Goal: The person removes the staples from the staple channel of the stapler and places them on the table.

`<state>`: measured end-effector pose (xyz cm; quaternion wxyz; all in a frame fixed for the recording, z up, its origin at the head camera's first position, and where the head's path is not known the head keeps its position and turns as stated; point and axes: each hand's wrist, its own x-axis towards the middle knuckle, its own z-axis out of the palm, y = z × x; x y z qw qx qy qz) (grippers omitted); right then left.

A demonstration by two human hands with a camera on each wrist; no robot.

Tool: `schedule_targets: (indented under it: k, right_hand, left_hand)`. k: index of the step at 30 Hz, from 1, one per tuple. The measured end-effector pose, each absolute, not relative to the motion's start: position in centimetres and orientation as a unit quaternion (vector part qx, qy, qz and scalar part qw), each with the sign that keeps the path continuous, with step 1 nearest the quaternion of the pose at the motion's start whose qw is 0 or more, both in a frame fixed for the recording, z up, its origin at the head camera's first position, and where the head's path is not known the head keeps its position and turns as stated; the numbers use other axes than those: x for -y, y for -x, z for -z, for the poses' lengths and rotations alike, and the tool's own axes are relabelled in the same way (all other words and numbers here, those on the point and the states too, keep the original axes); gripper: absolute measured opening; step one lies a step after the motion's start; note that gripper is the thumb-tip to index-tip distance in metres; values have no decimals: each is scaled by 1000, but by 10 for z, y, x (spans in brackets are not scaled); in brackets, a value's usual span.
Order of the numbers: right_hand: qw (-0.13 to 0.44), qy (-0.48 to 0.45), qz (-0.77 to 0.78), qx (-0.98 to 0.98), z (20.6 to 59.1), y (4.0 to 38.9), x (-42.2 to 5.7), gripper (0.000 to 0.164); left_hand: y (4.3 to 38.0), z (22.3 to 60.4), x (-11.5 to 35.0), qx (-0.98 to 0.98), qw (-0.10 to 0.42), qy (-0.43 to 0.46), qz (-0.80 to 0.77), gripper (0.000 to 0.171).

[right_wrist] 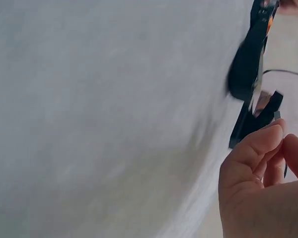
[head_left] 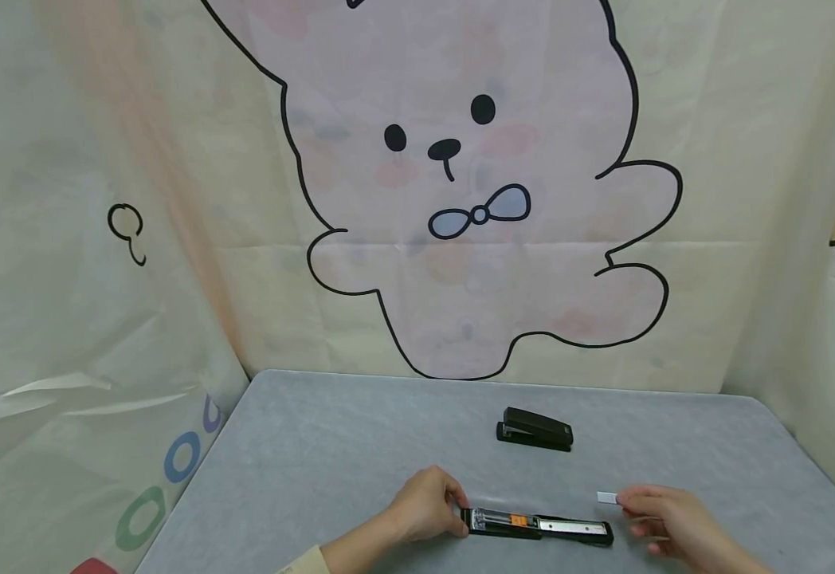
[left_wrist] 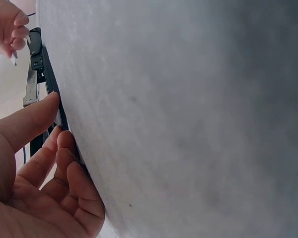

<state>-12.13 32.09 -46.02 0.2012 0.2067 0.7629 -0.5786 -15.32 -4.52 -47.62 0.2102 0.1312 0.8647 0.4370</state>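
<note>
Before a cream cloth backdrop (head_left: 704, 199) printed with a pink bear (head_left: 460, 295), a matte pale-grey table (head_left: 317, 446) bears a compact black stapler (head_left: 535, 430) well inside both side edges, apart from a long, opened-out black stapler (head_left: 539, 528). The left hand (head_left: 425, 504) pinches the latter's left end; the right hand (head_left: 668, 520), near its other end, pinches a small pale flat strip (head_left: 607, 497).
</note>
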Motion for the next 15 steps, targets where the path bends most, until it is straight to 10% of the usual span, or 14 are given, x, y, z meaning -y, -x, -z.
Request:
schedule_targets:
  k: [15]
  right_hand:
    - [208,-245,554,-768,480,114,-367,17]
  left_hand:
    - [153,478,45,-864,205,-139,-439,23]
